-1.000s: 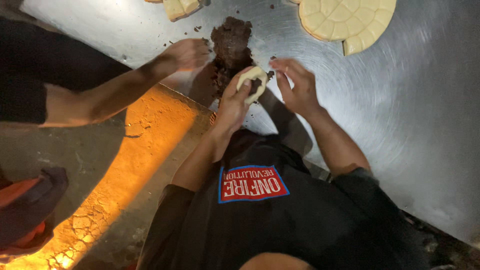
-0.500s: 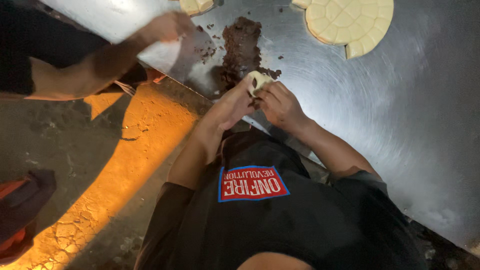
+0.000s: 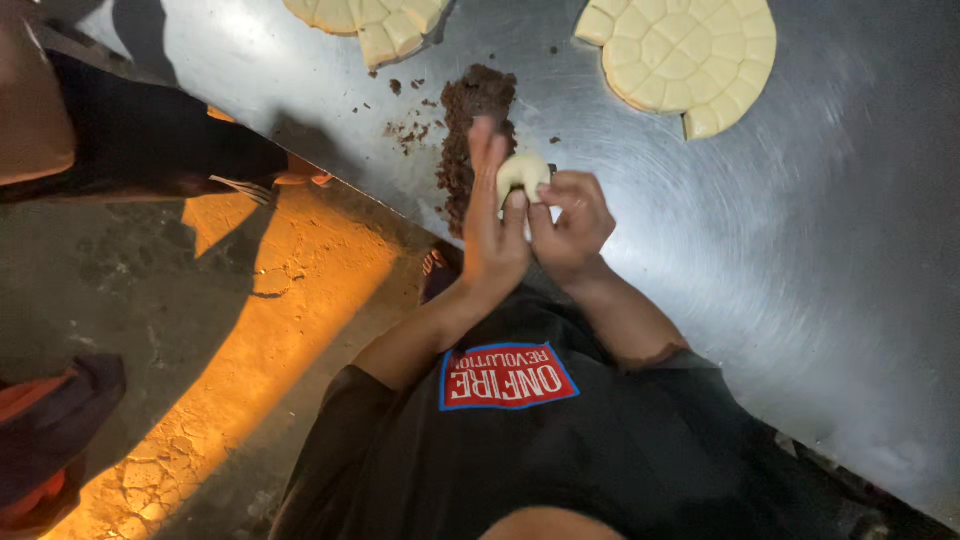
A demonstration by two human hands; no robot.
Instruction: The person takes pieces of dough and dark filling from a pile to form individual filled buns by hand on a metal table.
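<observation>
A small pale dough piece rests in the palm of my left hand, held over the edge of the steel table. My right hand pinches the dough's edge from the right, fingers curled around it. Just behind my hands a heap of dark brown filling lies on the table. The dough looks folded nearly closed, and what is inside it is hidden.
Two flat rounds of pale dough cut into segments lie at the back, one at centre and one at right. Another person in dark clothing stands at the left. An orange-lit concrete floor lies below.
The other person's arm has drawn back from the filling heap to the left. My hands have come together around the dough and lifted it slightly toward me.
</observation>
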